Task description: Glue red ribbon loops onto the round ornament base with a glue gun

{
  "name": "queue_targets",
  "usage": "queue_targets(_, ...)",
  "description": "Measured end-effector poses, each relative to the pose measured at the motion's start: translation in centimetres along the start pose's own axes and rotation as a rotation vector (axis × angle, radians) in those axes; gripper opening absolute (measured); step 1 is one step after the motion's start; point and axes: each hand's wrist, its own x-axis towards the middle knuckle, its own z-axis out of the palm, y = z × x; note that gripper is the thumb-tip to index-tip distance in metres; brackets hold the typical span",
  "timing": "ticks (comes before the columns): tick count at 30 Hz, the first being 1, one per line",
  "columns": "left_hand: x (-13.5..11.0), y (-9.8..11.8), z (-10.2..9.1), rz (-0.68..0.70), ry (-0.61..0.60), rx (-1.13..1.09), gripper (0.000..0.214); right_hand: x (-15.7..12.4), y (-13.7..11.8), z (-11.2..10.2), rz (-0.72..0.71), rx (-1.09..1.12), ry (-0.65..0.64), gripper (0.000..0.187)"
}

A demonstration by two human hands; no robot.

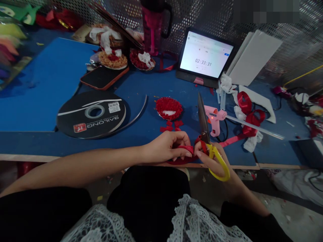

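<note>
At the table's front edge my left hand [174, 146] pinches a red ribbon [186, 148] between thumb and fingers. Close beside it, my right hand [213, 158] has yellow-handled scissors [217, 163] hooked in it, blades pointing up and away. The right fingertips are also closed at the ribbon, a loop of which lies by the scissors. Just beyond my hands lie several small cut red ribbon pieces [173, 126]. Behind them sits a round piece covered in red bits [169, 108], with a white patch showing. A pink glue gun [214, 119] with a clear stick rests right of the blades.
A large black ribbon spool [92, 114] lies at left, its loose strip curling rightward. At the back stand a tablet [205, 55] showing a timer and a pink tumbler [152, 28]. A phone [104, 76] and decorated rounds [113, 59] lie behind the spool. Red ribbon [252, 117] tangles at right.
</note>
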Motion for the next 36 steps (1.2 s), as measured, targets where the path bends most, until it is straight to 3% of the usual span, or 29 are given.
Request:
queue_targets(4,0.0,0.0,0.0,0.003,0.003,-0.003,0.024,-0.1,0.2,0.0,0.009,0.076,-0.007,0.024)
queue_targets(8,-0.1,-0.2,0.0,-0.002,-0.019,-0.001,0.025,-0.1,0.2,0.3,0.023,0.008,-0.036,0.02)
queue_targets(14,0.0,-0.1,-0.2,0.0,0.003,-0.033,0.022,-0.1,-0.4,-0.1,-0.043,-0.073,0.126,0.018)
queue_targets(18,0.1,0.2,-0.3,-0.001,0.032,-0.051,0.02,-0.5,0.0,-0.6,-0.005,-0.024,0.149,0.019)
queue_targets(23,0.1,0.8,-0.6,0.124,0.16,-0.062,0.02,-1.1,1.9,-1.4,-0.082,0.148,-0.014,0.052)
queue_targets(30,0.2,1.2,-0.9,0.262,0.349,-0.154,0.016,-2.2,3.9,-2.4,0.013,0.1,-0.222,0.094)
queue_targets(33,0.3,1.1,-1.0,0.289,0.37,-0.191,0.017,-2.3,3.5,-2.8,0.004,0.019,-0.261,0.1)
queue_targets(36,0.4,1.2,-1.0,0.294,0.397,-0.217,0.019,-2.3,2.4,-3.2,-0.06,-0.11,-0.264,0.094)
